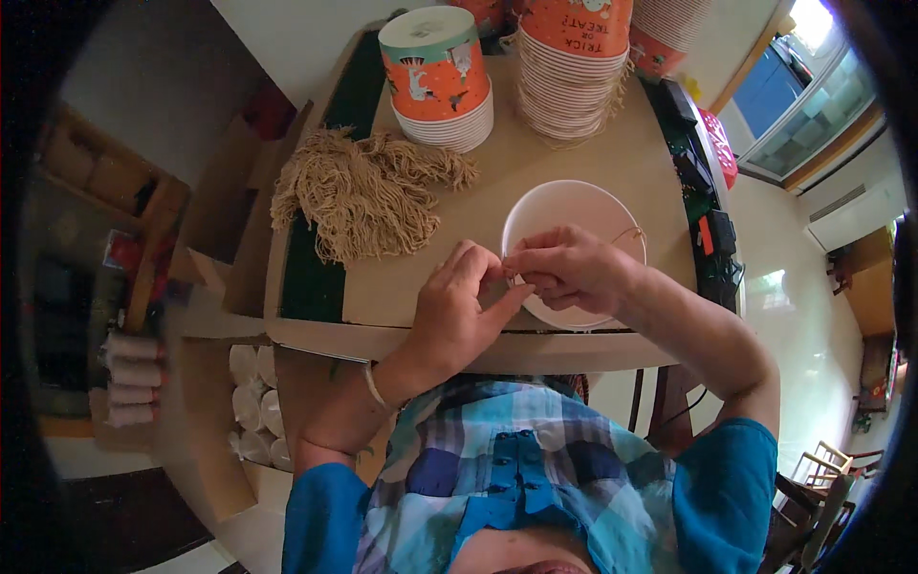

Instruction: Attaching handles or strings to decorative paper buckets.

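A white-lined paper bucket (564, 198) stands on the table in front of me, its open mouth facing up. A thin tan cord (631, 232) is fastened at its right rim. My left hand (459, 298) is closed on the bucket's left rim, thumb toward the inside. Against it, my right hand (574, 271) reaches over the bucket with its fingertips pinched at the same rim; what lies between them is too small and hidden to tell. A loose heap of tan cord lengths (359, 196) lies to the left, beyond my left hand.
An upside-down stack of orange printed buckets (435, 81) stands behind the cord heap. Taller bucket stacks (574, 86) with cords hanging stand at the back. Black devices (715, 234) line the table's right edge. Below left, an open carton (225, 421) holds white rolled items.
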`<act>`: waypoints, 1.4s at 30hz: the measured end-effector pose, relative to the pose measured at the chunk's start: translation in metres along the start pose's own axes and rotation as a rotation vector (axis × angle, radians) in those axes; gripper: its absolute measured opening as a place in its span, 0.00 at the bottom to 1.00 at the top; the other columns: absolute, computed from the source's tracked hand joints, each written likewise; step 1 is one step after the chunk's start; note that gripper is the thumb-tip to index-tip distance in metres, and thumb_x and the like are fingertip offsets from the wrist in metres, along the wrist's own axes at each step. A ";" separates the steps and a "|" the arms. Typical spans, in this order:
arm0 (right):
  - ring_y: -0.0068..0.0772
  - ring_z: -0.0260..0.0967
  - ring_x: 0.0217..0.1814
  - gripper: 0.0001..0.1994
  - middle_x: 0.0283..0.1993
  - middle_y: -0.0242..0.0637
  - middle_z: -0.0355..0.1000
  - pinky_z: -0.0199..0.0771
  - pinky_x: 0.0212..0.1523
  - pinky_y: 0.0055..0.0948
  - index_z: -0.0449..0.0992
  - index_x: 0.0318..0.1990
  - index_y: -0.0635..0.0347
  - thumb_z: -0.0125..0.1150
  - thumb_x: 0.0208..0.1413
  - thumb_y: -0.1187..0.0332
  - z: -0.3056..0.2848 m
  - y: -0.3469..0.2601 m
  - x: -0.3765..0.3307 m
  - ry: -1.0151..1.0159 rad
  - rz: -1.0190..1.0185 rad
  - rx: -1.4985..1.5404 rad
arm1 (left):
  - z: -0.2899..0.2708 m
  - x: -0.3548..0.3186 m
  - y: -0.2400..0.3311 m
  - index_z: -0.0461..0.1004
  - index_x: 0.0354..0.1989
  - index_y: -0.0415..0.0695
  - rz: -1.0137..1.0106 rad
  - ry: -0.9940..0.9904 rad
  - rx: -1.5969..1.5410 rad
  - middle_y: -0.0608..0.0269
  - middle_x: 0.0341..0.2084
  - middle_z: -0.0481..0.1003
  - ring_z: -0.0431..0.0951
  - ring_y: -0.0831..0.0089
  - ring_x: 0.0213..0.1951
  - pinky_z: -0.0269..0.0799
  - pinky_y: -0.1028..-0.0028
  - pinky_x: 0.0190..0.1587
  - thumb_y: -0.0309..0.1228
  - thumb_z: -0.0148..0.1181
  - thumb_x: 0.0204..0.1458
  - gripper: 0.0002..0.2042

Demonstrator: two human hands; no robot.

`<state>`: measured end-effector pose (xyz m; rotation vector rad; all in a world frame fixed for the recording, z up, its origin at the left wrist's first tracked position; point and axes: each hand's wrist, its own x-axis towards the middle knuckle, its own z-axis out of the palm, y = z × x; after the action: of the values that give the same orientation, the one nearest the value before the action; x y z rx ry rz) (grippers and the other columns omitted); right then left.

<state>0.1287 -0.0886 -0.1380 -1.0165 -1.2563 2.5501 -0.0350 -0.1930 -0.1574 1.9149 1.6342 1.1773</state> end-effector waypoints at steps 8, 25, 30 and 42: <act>0.14 0.51 0.18 0.09 0.20 0.22 0.59 0.46 0.16 0.19 0.77 0.36 0.63 0.60 0.60 0.66 -0.003 0.004 -0.003 -0.058 -0.029 0.061 | 0.001 0.000 -0.005 0.68 0.31 0.43 -0.024 0.006 0.015 0.59 0.28 0.70 0.74 0.61 0.28 0.69 0.63 0.33 0.28 0.64 0.50 0.08; 0.14 0.50 0.19 0.08 0.21 0.21 0.57 0.46 0.18 0.19 0.76 0.36 0.62 0.60 0.60 0.66 -0.004 0.008 -0.002 0.005 -0.058 0.019 | -0.023 0.005 -0.019 0.72 0.45 0.40 -0.130 0.042 -0.218 0.57 0.33 0.76 0.77 0.71 0.30 0.73 0.72 0.34 0.30 0.60 0.57 0.11; 0.11 0.46 0.17 0.07 0.20 0.19 0.53 0.44 0.17 0.17 0.74 0.36 0.60 0.59 0.62 0.66 0.003 0.005 -0.005 0.002 -0.076 0.063 | -0.005 0.000 -0.010 0.70 0.40 0.40 0.031 -0.056 -0.006 0.52 0.30 0.75 0.77 0.55 0.32 0.72 0.63 0.35 0.31 0.59 0.58 0.08; 0.11 0.49 0.18 0.05 0.21 0.20 0.56 0.47 0.17 0.16 0.74 0.35 0.58 0.59 0.61 0.67 0.002 0.005 -0.006 0.143 -0.135 -0.118 | -0.003 -0.010 -0.027 0.72 0.37 0.41 -0.099 -0.081 -0.213 0.53 0.25 0.72 0.74 0.57 0.27 0.69 0.66 0.31 0.25 0.58 0.58 0.03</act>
<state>0.1330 -0.0956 -0.1376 -1.0758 -1.3985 2.2836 -0.0540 -0.1956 -0.1785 1.7072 1.4800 1.1675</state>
